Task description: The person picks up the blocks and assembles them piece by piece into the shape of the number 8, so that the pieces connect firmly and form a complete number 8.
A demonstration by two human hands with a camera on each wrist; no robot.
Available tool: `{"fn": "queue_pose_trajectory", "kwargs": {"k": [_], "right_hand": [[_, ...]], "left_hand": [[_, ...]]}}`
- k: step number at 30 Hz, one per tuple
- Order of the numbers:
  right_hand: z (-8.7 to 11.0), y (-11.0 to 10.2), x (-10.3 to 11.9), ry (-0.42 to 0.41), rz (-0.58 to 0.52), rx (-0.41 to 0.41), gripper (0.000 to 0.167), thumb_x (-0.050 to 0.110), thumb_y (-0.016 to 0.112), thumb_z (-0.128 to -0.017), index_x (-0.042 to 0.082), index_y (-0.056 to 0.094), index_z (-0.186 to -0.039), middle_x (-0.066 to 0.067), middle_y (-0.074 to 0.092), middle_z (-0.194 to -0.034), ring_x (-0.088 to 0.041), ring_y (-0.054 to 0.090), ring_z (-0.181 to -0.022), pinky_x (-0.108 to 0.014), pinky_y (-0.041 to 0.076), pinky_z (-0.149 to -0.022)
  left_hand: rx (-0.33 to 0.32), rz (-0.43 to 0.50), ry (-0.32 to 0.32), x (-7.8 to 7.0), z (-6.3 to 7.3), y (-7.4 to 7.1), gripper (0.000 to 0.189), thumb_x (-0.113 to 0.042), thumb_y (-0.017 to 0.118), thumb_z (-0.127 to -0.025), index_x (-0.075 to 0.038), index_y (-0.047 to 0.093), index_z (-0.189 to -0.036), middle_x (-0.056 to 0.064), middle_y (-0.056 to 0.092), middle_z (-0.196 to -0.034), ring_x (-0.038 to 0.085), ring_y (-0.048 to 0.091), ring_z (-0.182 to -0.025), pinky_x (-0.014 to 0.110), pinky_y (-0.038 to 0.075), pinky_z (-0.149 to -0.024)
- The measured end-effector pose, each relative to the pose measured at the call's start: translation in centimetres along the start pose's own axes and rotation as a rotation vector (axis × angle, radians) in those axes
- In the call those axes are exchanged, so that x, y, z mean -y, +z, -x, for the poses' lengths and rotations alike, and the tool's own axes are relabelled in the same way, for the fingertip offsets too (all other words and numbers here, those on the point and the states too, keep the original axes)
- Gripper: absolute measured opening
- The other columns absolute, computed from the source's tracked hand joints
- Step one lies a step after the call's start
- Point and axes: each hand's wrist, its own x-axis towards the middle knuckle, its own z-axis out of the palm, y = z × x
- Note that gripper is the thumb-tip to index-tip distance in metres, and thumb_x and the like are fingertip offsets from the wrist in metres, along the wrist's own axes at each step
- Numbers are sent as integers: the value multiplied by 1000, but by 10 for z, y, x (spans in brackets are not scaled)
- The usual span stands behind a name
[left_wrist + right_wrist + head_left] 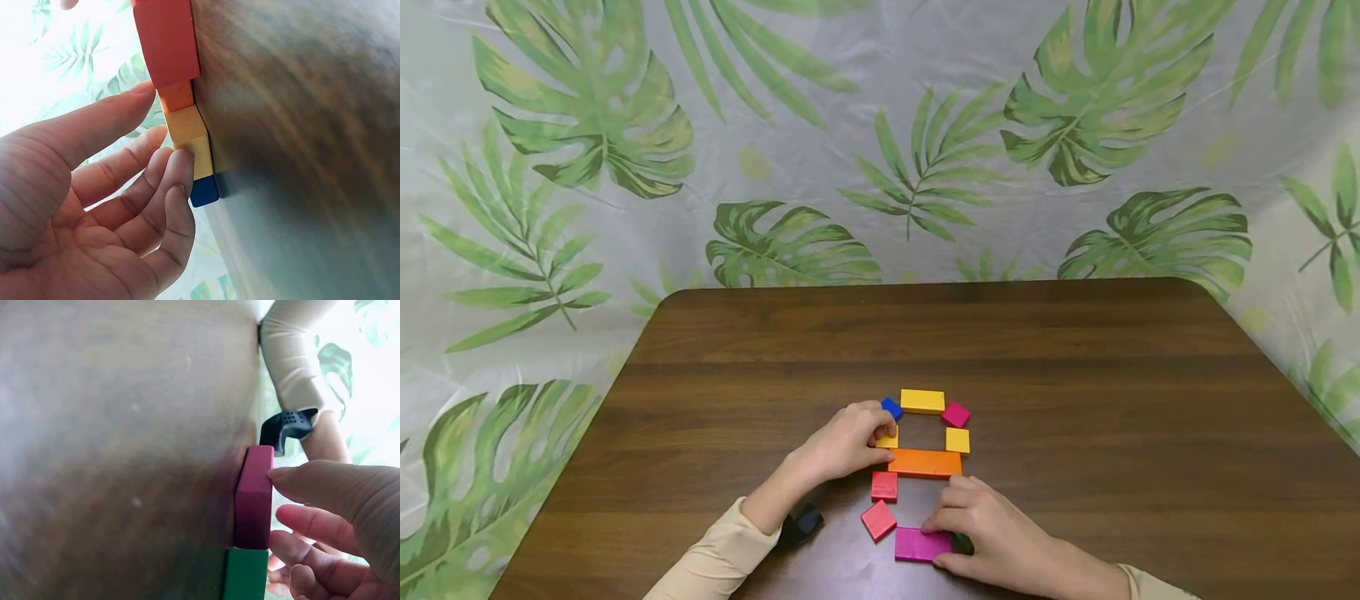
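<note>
Coloured blocks form an outline on the table in the head view. My left hand (846, 442) has its fingertips on a yellow square block (187, 131) and its thumb by the left end of an orange bar (927, 463). Its fingers look loosely bent in the left wrist view. A blue block (892, 408) lies just beyond. My right hand (1000, 529) pinches a magenta rectangular block (917, 544) between thumb and finger at its right end. Touching that end is a green block (245, 575), mostly hidden by the hand in the head view.
A yellow bar (922, 402), a crimson block (957, 415) and another yellow square (958, 441) make the far part. Two red blocks (884, 486) sit below the orange bar's left end. A black device (286, 427) is at the left wrist. A leaf-print cloth (925, 167) hangs behind the table.
</note>
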Motion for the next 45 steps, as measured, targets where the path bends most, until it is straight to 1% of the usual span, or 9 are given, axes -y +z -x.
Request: {"fn": "queue_pose_trajectory", "kwargs": {"k": [6,14,24,30,35,38,41,43,45], "right_hand": [[-2,1,4,34,-37,49,21,32,72,-80,26,70,-100,16,60,-89,4,45,-86,-16,44,-77],[-4,2,5,42,-36,87,18,36,69,-83,24,70,-97,15,62,-87,4,45,-84,-17,44,-76],[-5,2,5,55,-35,73,18,36,71,-81,24,71,-95,16,61,-84,4,44,-81,-15,43,-74],[-5,4,6,55,-27,42,17,34,73,-79,23,71,-93,16,61,-83,4,44,-80,-14,42,-73],[-5,4,5,72,-46,41,18,37,71,-81,24,70,-94,16,61,-84,5,44,-81,-14,42,-72],[-3,1,4,57,-34,-26,21,38,71,-81,24,70,-96,16,61,-87,4,45,-83,-15,43,-73],[-6,-9,-2,40,-10,-159,25,35,74,-78,21,70,-98,13,63,-90,2,47,-84,-16,45,-73],[-10,-21,-10,71,5,-238,28,29,78,-75,20,70,-100,11,64,-92,-1,50,-86,-18,48,-73],[-15,-35,-23,123,30,-293,31,24,79,-73,19,70,-102,8,65,-95,-4,53,-88,-22,49,-73]], "left_hand": [[7,2,-21,1,2,0,22,-19,76,-77,-6,63,-89,2,52,-77,8,45,-68,14,41,-61],[4,8,-11,1,4,2,22,-19,76,-77,-5,63,-89,2,52,-76,8,46,-67,14,40,-60],[2,9,-11,2,4,1,22,-18,76,-78,-5,63,-89,4,54,-77,8,45,-67,14,41,-60],[4,6,-19,2,4,0,22,-18,76,-78,-5,63,-90,3,53,-77,8,46,-68,15,41,-61],[3,7,-21,2,5,1,21,-18,76,-78,-5,63,-90,3,52,-77,8,46,-68,15,41,-61],[8,3,-24,1,5,2,22,-19,76,-78,-6,63,-90,2,52,-77,8,45,-68,14,41,-61],[-1,-13,-34,1,7,3,23,-21,75,-79,-7,65,-93,2,54,-79,7,44,-68,14,41,-61],[-39,-21,-36,1,8,1,21,-20,73,-80,-7,66,-95,3,55,-83,7,44,-67,14,40,-60],[-104,-16,-40,2,10,-2,19,-18,72,-82,-7,68,-97,3,55,-88,7,44,-66,16,41,-60]]}}
